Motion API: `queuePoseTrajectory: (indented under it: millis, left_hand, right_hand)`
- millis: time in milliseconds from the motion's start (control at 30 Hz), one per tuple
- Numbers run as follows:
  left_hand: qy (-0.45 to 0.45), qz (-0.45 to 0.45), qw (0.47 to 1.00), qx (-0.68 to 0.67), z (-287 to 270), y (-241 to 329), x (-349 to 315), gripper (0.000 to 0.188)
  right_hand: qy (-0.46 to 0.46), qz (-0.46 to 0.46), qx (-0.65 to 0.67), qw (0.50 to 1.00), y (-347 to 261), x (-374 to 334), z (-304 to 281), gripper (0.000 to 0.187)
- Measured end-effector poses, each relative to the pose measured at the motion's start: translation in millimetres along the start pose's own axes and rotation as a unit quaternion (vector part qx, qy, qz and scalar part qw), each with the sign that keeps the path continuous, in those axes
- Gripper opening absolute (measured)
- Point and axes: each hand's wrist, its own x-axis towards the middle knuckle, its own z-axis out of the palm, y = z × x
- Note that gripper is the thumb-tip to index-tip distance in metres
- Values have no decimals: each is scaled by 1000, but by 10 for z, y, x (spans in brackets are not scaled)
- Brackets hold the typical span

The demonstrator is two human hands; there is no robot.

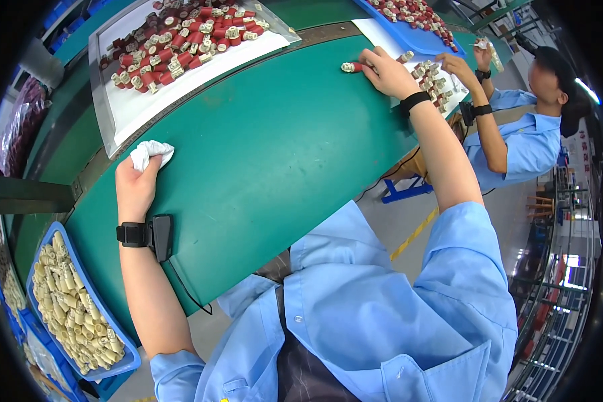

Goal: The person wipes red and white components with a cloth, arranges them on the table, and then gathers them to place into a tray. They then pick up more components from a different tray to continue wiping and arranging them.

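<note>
Blue shirt lies nearest. Over the far right side of the green surface, the right hand pinches a red-and-cream part; it looks light, stiff, perhaps smooth, so its red body seems good for holding. The left hand grips a white cloth, probably soft and easily bunched.

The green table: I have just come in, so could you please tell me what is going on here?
At the green table, a person's left hand holds a crumpled white cloth. The right hand has a small red-and-cream part at its fingers, beside a group of similar parts. More lie in the tray at upper left. Another person works at the right.
</note>
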Motion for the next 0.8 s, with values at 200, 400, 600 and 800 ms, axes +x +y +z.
queuePoseTrajectory:
  millis: [200, 400, 600, 800]
  left_hand:
    - [-6, -9, 1000, -10, 7, 35, -1, 14]
    - [-5, -10, 1000, -22, -1, 4, 4, 14]
    - [-1, -10, 1000, -12, -14, 20, 3, 15]
    - [6, -20, 1000, -11, 10, 116, -17, 14]
  right_hand:
    - [49, -16, 25, 998, 73, 6, 64, 18]
    - [76, 75, -15, 994, -252, 11, 24, 33]
    - [63, 95, -117, 987, -660, 17, -9, 44]
    - [106, 36, -139, 984, -619, 45, 109, 43]
